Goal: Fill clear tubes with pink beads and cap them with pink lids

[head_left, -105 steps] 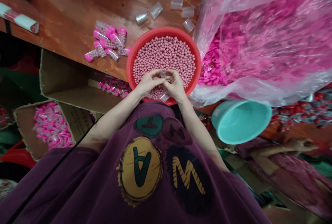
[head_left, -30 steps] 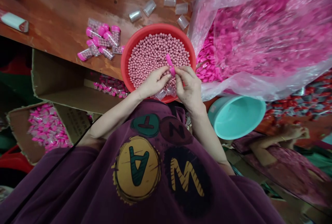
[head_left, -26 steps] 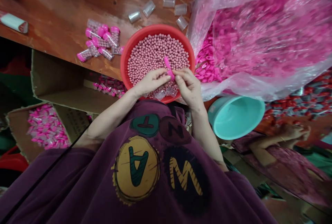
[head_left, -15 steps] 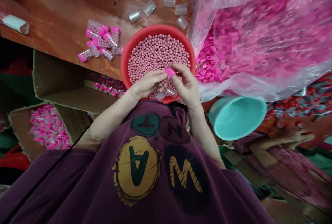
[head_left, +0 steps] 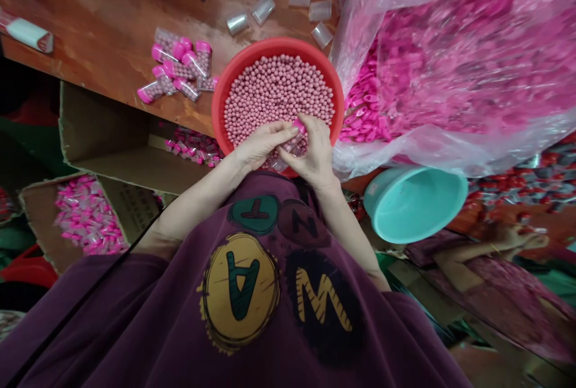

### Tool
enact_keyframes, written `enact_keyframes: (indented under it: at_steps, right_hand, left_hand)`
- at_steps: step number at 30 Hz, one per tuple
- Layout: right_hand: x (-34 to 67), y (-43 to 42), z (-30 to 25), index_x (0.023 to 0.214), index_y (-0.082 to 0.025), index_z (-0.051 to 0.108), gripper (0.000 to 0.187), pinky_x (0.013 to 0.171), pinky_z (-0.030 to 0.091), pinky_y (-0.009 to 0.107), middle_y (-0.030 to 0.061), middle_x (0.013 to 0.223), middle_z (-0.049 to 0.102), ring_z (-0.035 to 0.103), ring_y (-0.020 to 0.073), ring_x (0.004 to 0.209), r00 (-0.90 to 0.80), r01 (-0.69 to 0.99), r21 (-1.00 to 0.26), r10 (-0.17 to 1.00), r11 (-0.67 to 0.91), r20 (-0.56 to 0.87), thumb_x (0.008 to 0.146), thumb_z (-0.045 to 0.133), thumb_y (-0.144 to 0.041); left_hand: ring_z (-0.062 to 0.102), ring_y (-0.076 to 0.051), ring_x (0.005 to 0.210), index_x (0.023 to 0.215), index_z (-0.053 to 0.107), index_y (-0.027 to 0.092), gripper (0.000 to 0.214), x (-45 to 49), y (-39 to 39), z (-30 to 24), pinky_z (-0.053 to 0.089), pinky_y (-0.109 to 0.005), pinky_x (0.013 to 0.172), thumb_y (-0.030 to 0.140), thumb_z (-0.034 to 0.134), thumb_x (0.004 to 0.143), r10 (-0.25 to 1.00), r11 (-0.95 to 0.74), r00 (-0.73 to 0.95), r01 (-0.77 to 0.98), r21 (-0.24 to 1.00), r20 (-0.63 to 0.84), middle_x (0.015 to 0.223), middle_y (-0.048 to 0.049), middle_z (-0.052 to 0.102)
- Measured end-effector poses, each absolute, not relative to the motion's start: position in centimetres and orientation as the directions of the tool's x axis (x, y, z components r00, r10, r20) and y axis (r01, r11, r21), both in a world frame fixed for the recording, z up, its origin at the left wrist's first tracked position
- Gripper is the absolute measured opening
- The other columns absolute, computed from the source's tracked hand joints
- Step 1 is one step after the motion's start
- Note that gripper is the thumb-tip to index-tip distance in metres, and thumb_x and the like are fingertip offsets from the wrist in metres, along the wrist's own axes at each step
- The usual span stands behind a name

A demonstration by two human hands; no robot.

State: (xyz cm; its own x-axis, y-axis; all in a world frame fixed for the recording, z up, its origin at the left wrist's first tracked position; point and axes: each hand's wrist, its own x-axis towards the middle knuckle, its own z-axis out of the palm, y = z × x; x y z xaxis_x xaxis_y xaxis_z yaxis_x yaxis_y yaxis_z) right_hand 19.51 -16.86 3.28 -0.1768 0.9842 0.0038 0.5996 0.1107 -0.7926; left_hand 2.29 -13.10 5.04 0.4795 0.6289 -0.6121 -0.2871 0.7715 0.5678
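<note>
Over the near side of a red basin full of small pink beads, both hands work on one small pink-capped jar. My left hand comes from the left, its thumb and fingers closed at the pink cap. My right hand curls round the jar from the right, fingers at the cap and thumb lower down. Fingers hide much of the clear body, and beads show between them. A clear empty jar lies partly hidden on the beads below the hands.
Filled pink-capped jars lie left of the basin; clear empty jars lie beyond it. A plastic bag of pink parts fills the right. Nearby are a turquoise basin, cardboard boxes and another person's arm.
My right hand has turned and closed in round the jar, its thumb moving left and lower. The cap has shifted slightly, and the whole view has moved a little.
</note>
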Motion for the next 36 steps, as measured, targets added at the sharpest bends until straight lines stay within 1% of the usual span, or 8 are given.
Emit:
enact_keyframes:
  at_steps: [7, 12, 17, 21, 26, 29, 32, 36]
  right_hand:
    - [18.4, -17.1, 2.1, 0.169, -0.022, 0.032, 0.094, 0.131, 0.041, 0.069, 0.0211, 0.165, 0.052, 0.053, 0.0417, 0.149, -0.160, 0.614, -0.787, 0.986, 0.058, -0.052, 0.095, 0.079, -0.057]
    - [18.4, -17.0, 1.9, 0.158, -0.018, 0.047, 0.080, 0.127, 0.040, 0.078, 0.0219, 0.153, 0.058, 0.049, 0.0474, 0.150, -0.140, 0.707, -0.705, 0.988, 0.057, -0.061, 0.089, 0.077, -0.044]
    - [18.1, -17.1, 2.5, 0.154, -0.022, 0.049, 0.075, 0.122, 0.047, 0.076, 0.0184, 0.141, 0.063, 0.057, 0.0450, 0.139, -0.093, 0.640, -0.767, 0.996, 0.055, -0.006, 0.089, 0.077, -0.046]
    - [17.5, -16.5, 2.8, 0.154, -0.025, 0.049, 0.073, 0.125, 0.045, 0.073, 0.0176, 0.141, 0.066, 0.057, 0.0420, 0.136, -0.140, 0.588, -0.808, 0.988, 0.027, -0.069, 0.094, 0.081, -0.052]
    - [17.0, -15.1, 2.4, 0.169, -0.024, 0.034, 0.092, 0.123, 0.049, 0.063, 0.0161, 0.162, 0.057, 0.054, 0.0388, 0.144, -0.319, 0.553, -0.831, 0.936, 0.058, -0.147, 0.097, 0.078, -0.060]
    - [16.2, -15.3, 2.7, 0.162, -0.022, 0.050, 0.062, 0.115, 0.050, 0.060, 0.0157, 0.153, 0.065, 0.059, 0.0381, 0.137, -0.474, 0.641, -0.750, 0.852, 0.163, -0.221, 0.105, 0.065, -0.042]
    - [14.4, -15.9, 3.3, 0.142, -0.018, 0.069, 0.039, 0.115, 0.045, 0.058, 0.0165, 0.137, 0.074, 0.059, 0.0388, 0.131, -0.651, 0.664, -0.664, 0.702, 0.343, -0.288, 0.105, 0.063, -0.030]
    - [12.8, -16.1, 2.3, 0.140, -0.011, 0.069, 0.042, 0.117, 0.043, 0.057, 0.0201, 0.131, 0.074, 0.060, 0.0384, 0.127, -0.672, 0.660, -0.649, 0.683, 0.378, -0.287, 0.101, 0.059, -0.020]
  left_hand:
    - [0.061, -0.009, 0.072, 0.101, 0.069, 0.018, 0.031, 1.9, -13.2, 4.2, 0.052, -0.022, 0.071, 0.036, 0.091, 0.090, 0.687, 0.724, 0.376, -0.283, 0.629, -0.622, 0.084, 0.0019, 0.070]
    - [0.066, -0.011, 0.072, 0.111, 0.063, 0.020, 0.038, 2.5, -13.9, 4.8, 0.056, -0.026, 0.075, 0.040, 0.089, 0.093, 0.735, 0.675, 0.342, -0.300, 0.674, -0.585, 0.084, 0.0023, 0.070]
    - [0.069, -0.013, 0.075, 0.112, 0.059, 0.023, 0.036, 2.6, -14.0, 5.4, 0.058, -0.029, 0.077, 0.042, 0.085, 0.096, 0.740, 0.668, 0.372, -0.316, 0.673, -0.560, 0.085, 0.0023, 0.070]
    - [0.072, -0.016, 0.080, 0.118, 0.064, 0.022, 0.036, 1.8, -13.8, 5.2, 0.059, -0.032, 0.077, 0.045, 0.082, 0.097, 0.709, 0.693, 0.415, -0.263, 0.671, -0.570, 0.089, -0.0007, 0.071]
    - [0.074, -0.026, 0.109, 0.123, 0.066, 0.026, 0.048, -3.3, -11.3, 3.5, 0.061, -0.041, 0.089, 0.058, 0.084, 0.093, 0.869, 0.478, 0.198, -0.095, 0.873, -0.454, 0.107, -0.0054, 0.076]
    - [0.065, -0.026, 0.129, 0.130, 0.062, 0.033, 0.050, -8.3, -8.8, 3.0, 0.058, -0.046, 0.108, 0.060, 0.084, 0.094, 0.976, 0.215, -0.060, 0.078, 0.974, -0.210, 0.124, -0.0011, 0.074]
    - [0.046, -0.022, 0.152, 0.149, 0.051, 0.032, 0.060, -11.5, -7.4, 3.3, 0.043, -0.043, 0.128, 0.050, 0.082, 0.100, 0.982, 0.115, -0.180, 0.330, 0.937, -0.057, 0.139, 0.0021, 0.068]
    - [0.064, -0.021, 0.123, 0.129, 0.068, 0.027, 0.038, -10.2, -8.4, 2.8, 0.054, -0.040, 0.114, 0.054, 0.074, 0.103, 0.996, 0.087, -0.055, 0.381, 0.920, -0.072, 0.126, -0.0019, 0.073]
